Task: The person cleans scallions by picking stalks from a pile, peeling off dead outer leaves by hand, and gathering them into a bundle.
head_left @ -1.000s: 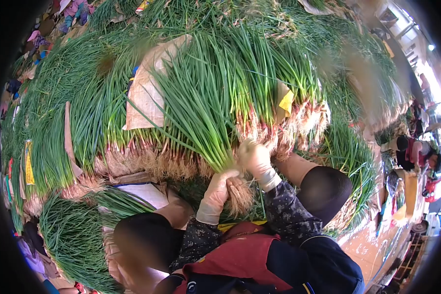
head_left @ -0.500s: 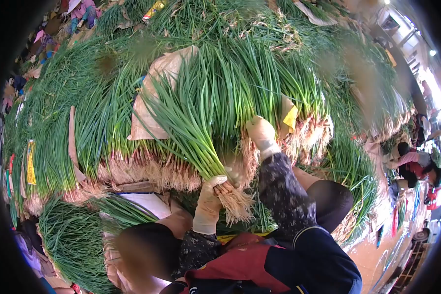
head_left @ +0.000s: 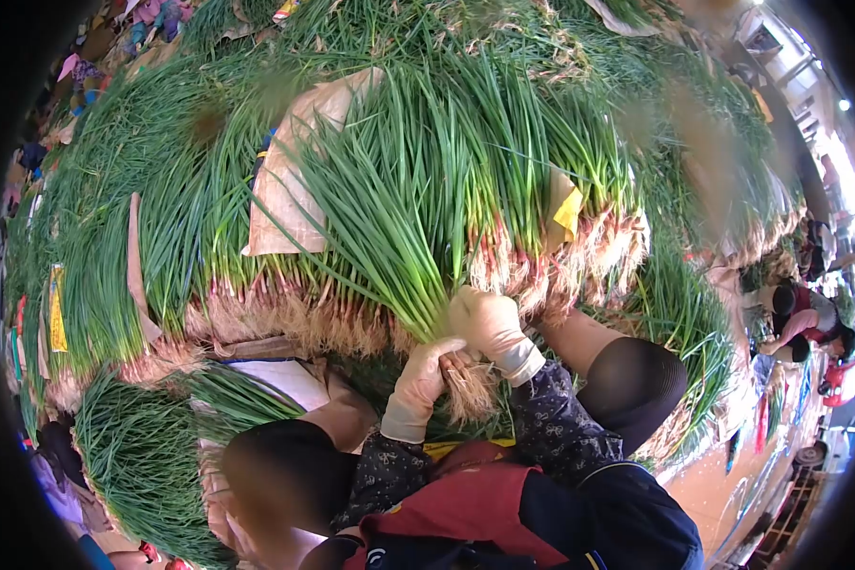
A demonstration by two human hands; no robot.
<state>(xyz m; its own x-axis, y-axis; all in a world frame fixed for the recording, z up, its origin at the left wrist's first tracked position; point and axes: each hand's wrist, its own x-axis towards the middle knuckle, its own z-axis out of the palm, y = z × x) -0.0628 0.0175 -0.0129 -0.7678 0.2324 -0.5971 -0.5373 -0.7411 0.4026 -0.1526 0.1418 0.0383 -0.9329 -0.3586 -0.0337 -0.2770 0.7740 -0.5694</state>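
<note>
Between my knees I hold a bunch of green onions [head_left: 404,275], its leaves fanning up and left and its pale roots hanging down. My gloved left hand [head_left: 418,385] is closed round the lower stems from the left. On the other side, my gloved right hand [head_left: 489,328] is closed against the same bunch near its base, with its fingertips partly hidden. Just behind stands a row of upright green onions [head_left: 492,209] with reddish bases and tangled roots.
A tan sheet [head_left: 299,195] stands among the onions. A brown piece with a yellow label [head_left: 565,209] sits at right. More onions [head_left: 147,465] lie at lower left. Another person [head_left: 807,318] is at the far right.
My right hand has come down and left from the standing row to the bunch in my left hand. The bunch has shifted slightly right.
</note>
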